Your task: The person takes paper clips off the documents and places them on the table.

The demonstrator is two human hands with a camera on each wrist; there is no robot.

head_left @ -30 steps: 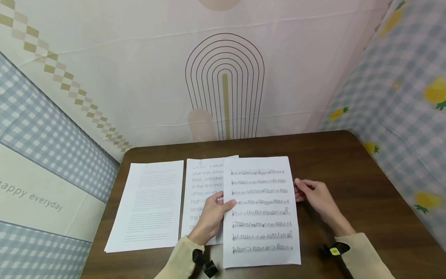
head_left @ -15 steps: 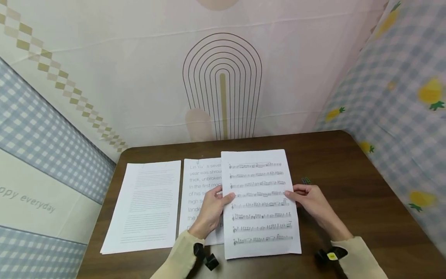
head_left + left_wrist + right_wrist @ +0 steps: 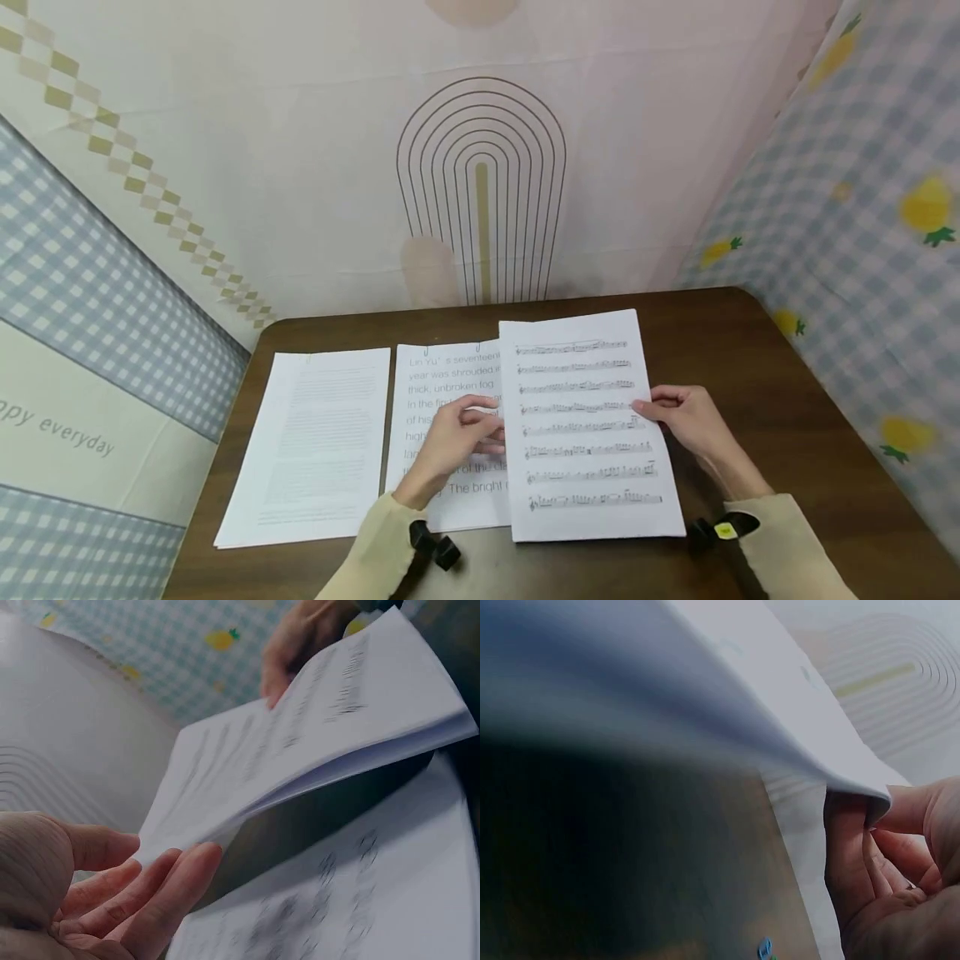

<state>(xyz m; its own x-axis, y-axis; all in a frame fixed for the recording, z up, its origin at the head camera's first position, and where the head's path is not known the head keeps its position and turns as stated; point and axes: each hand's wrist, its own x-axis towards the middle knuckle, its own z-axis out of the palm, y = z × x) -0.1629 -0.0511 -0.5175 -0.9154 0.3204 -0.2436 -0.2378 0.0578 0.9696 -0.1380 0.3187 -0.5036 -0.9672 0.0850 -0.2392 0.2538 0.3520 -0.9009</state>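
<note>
In the head view a thin stack of sheet music (image 3: pixel 588 437) is held up over the right part of the table. My right hand (image 3: pixel 697 425) pinches its right edge, thumb on the front; the right wrist view shows the fingers (image 3: pixel 847 855) behind the sheets. My left hand (image 3: pixel 453 442) holds nothing, its fingers loosely bent just beside the stack's left edge. Beneath that hand lie large-print text pages (image 3: pixel 450 375) with paper clips at the top, partly covered by the music. The left wrist view shows the music sheets (image 3: pixel 315 742) slightly parted along the lower edge.
A stack of small-print pages (image 3: pixel 322 450) lies at the left of the brown table (image 3: pixel 697 333). On the table under the raised music is a small blue clip (image 3: pixel 765 948). Patterned cloth (image 3: pixel 322 167) hangs behind and on both sides.
My right hand has come in and taken the music's right edge. My left hand has let go of the left edge. The music has shifted right and up, uncovering more of the large-print page.
</note>
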